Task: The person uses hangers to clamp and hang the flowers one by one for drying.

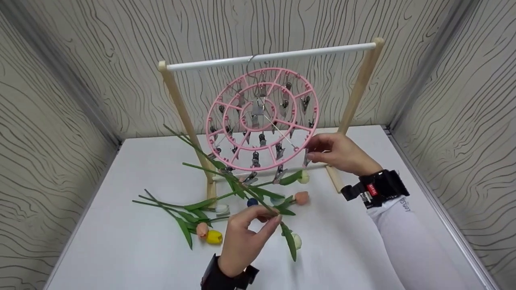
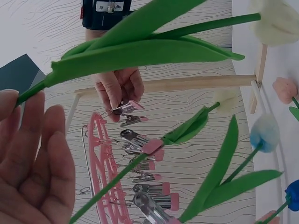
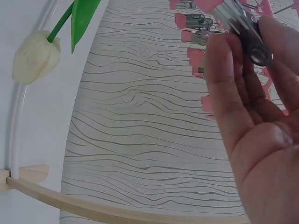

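In the head view my left hand (image 1: 248,237) pinches the green stem of a white tulip (image 1: 297,241) between thumb and fingers; its bloom points down and right. The left wrist view shows that tulip's leaves (image 2: 126,56) beside my left hand (image 2: 35,163). My right hand (image 1: 342,153) is at the right edge of the pink round clip rack (image 1: 313,129), pinching a metal clip (image 1: 307,158). Up close in the right wrist view, the clip (image 3: 245,35) with pink tips lies between thumb and fingers of my right hand (image 3: 261,121). Two other tulips' stems cross under the rack's front edge.
The rack hangs by a hook from a white bar (image 1: 314,50) on a wooden stand (image 1: 363,80). On the white table (image 1: 342,241) lie a yellow tulip (image 1: 214,237), a peach tulip (image 1: 301,197), a dark blue one (image 1: 252,202) and several others. Patterned walls (image 1: 121,32) stand around.
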Demonstrator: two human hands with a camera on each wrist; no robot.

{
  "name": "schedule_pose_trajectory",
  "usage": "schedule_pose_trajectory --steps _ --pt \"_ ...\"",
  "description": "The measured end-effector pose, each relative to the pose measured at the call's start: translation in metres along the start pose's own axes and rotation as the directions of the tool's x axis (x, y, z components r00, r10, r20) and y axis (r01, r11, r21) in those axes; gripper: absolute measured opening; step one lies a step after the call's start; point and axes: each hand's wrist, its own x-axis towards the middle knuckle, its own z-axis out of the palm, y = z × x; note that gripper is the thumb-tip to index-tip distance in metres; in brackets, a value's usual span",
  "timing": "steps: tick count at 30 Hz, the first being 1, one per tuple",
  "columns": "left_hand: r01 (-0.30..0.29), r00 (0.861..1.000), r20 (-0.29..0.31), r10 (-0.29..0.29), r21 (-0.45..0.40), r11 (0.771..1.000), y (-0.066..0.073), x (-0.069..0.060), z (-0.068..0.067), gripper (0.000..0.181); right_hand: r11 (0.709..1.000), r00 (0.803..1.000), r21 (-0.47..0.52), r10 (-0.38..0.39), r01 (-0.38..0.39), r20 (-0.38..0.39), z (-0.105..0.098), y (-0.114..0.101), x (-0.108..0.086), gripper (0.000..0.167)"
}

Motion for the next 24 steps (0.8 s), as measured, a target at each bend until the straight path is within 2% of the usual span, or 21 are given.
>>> schedule_pose_trajectory --steps 5,9,15,24 --pt "0.025 1.0 -0.013 -0.025 -0.009 1.0 0.001 0.002 -0.003 0.007 1.0 0.998 0.027 0.006 -0.007 0.056 0.01 -0.003 -0.007 0.033" --pt "0.044 0.999 -0.027 -0.045 -0.013 0.999 0.0 0.003 -0.005 0.007 0.997 0.998 0.066 -0.029 0.026 0.055 0.02 -0.006 -0.011 0.032" --pt "0.034 0.998 -0.057 -0.034 -0.002 0.999 -0.002 0.003 -0.008 0.009 0.981 0.999 0.19 -0.043 0.041 0.007 0.038 -0.007 -0.018 0.03" --pt "0.012 0.993 -0.12 -0.009 0.025 1.0 -0.013 0.016 -0.017 0.006 0.978 0.993 0.194 -0.065 0.083 -0.101 0.069 -0.008 -0.026 0.02"
